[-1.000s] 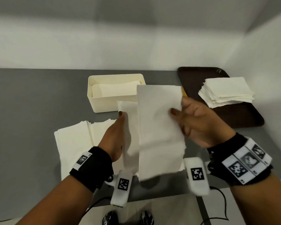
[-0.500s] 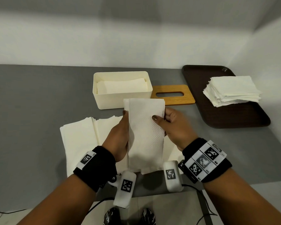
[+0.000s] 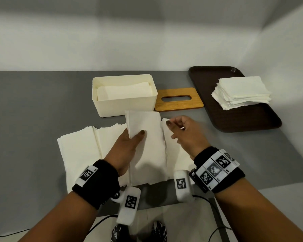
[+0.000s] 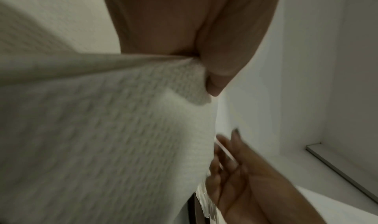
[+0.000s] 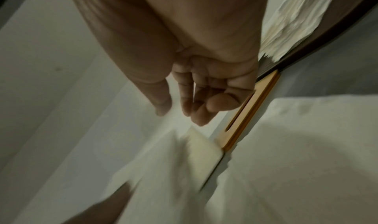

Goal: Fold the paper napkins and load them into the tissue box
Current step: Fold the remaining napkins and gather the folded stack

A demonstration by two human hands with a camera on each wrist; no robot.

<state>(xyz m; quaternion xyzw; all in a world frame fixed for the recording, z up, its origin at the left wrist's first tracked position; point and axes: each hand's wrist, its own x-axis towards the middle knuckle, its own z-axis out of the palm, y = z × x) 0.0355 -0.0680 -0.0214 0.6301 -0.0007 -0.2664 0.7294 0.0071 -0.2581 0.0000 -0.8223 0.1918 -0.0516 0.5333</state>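
While the left hand [image 3: 128, 145] pinches a folded napkin [image 3: 148, 147] between thumb and fingers near its upper left corner, the head view shows the right hand [image 3: 184, 135] just beside the napkin's right edge, fingers loosely curled and holding nothing. The napkin is held above a spread of unfolded napkins [image 3: 80, 151] lying flat on the grey table [image 3: 33, 110]. Behind it stands the cream tissue box [image 3: 124, 103], open, with folded napkins inside. Just to the right of the box lies a wooden lid [image 3: 178, 105] with a long slot, and beyond that a dark brown tray [image 3: 252, 119] bearing a stack of napkins [image 3: 241, 92]. Both wrists wear black bands with printed marker squares.

From the left wrist view, blurred, the thumb presses the folded napkin [image 4: 102, 138] against the fingers, the paper bunching at the pinch. The right hand [image 4: 235, 171] shows low at the right, close to the napkin's edge; whether it touches cannot be told.

From the right wrist view, the right hand [image 5: 194, 82] hangs with fingers slack and empty above white paper. The wooden lid [image 5: 251, 111], the tray's edge [image 5: 317, 49] and the stack of napkins [image 5: 296, 17] show at the right.
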